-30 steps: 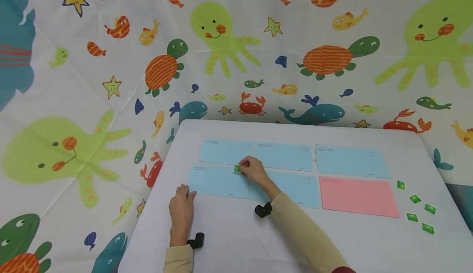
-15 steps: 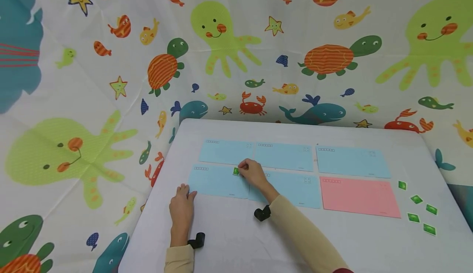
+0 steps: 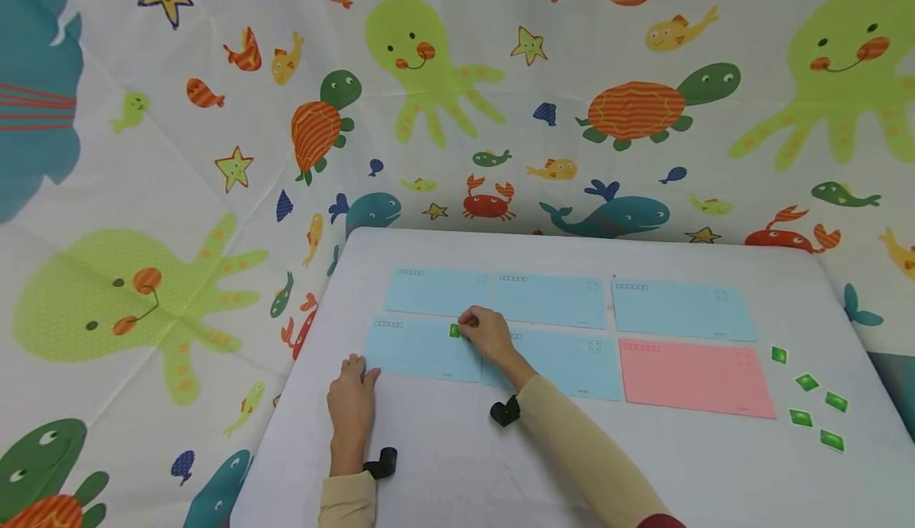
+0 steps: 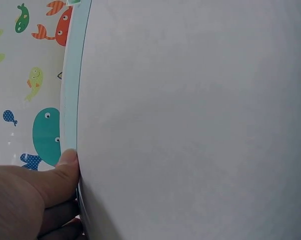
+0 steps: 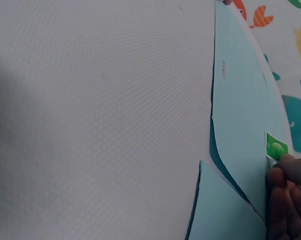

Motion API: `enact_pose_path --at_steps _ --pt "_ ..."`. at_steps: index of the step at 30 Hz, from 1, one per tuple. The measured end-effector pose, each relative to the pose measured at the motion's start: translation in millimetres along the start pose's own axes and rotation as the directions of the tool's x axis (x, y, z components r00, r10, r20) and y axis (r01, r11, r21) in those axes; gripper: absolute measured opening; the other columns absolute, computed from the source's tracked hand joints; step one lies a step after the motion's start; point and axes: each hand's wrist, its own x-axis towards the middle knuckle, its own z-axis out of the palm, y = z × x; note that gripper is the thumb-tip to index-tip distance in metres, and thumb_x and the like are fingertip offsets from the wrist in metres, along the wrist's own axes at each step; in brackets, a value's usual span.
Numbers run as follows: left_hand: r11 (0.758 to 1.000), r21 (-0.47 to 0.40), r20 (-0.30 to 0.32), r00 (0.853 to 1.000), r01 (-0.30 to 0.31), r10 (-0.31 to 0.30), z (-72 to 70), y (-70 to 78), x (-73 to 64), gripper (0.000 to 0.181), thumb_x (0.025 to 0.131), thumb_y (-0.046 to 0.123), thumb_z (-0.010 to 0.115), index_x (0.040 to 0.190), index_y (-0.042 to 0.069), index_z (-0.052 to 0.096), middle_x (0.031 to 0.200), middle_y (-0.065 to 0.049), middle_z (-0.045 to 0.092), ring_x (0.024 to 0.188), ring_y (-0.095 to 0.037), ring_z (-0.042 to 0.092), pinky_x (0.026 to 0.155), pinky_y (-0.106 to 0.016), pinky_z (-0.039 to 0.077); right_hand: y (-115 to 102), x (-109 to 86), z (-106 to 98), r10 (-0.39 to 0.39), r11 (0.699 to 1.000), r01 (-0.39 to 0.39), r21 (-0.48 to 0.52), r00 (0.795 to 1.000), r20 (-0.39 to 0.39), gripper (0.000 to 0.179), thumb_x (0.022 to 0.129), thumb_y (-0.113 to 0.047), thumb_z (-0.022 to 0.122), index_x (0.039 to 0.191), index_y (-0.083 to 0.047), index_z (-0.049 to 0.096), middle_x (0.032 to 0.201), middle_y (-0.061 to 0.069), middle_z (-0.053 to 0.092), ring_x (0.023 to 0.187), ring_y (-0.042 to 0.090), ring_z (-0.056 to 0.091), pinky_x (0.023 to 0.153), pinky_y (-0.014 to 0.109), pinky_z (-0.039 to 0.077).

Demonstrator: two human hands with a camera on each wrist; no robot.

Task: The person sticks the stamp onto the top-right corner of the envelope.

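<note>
My right hand (image 3: 490, 337) pinches a small green stamp (image 3: 454, 330) by its right side. The stamp lies at the upper right corner of the front-left blue envelope (image 3: 418, 353). In the right wrist view, the stamp (image 5: 276, 146) shows a white border, with thumb and fingers at its edge. My left hand (image 3: 351, 405) rests at the envelope's lower left corner, fingers extended. Its thumb (image 4: 68, 157) touches the envelope's edge in the left wrist view. Beneath my right wrist, a second blue envelope (image 3: 572, 369) is partly hidden.
Behind are more blue envelopes (image 3: 546, 302), laid in a row. A pink envelope (image 3: 693, 377) lies front right, with several loose green stamps (image 3: 801, 417) beyond it on the white table (image 3: 443, 464). A sea-animal printed cloth (image 3: 457, 75) hangs behind the table.
My right hand has brought the stamp slightly left and down at the envelope's corner. My left hand has stayed in place. The head view has shifted a little.
</note>
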Motion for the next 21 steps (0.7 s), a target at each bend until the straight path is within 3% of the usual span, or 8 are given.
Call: enact_pose_path --at_steps 14,21 --pt "1.0 0.001 -0.015 1.0 0.002 -0.002 0.3 3.2 1.4 0.049 0.093 0.011 0.07 0.135 -0.009 0.056 0.14 -0.029 0.052 0.136 -0.049 0.046 0.109 -0.059 0.041 -0.2 2.2 5.1 -0.044 0.992 0.044 -0.116 0.999 0.003 0.006 0.095 -0.016 0.068 0.098 -0.012 0.072 0.087 0.002 0.073 0.076 0.014 0.063 0.069 0.029 0.051" --pt "1.0 0.005 -0.031 0.999 -0.005 0.005 2.7 -0.4 2.9 0.049 0.092 0.012 0.072 0.134 -0.008 0.058 0.139 -0.029 0.053 0.135 -0.049 0.048 0.108 -0.059 0.042 0.6 2.9 8.9 -0.107 0.971 0.105 -0.216 0.994 0.001 0.007 0.095 -0.013 0.067 0.1 -0.011 0.071 0.086 0.0 0.071 0.072 0.01 0.059 0.065 0.025 0.049"
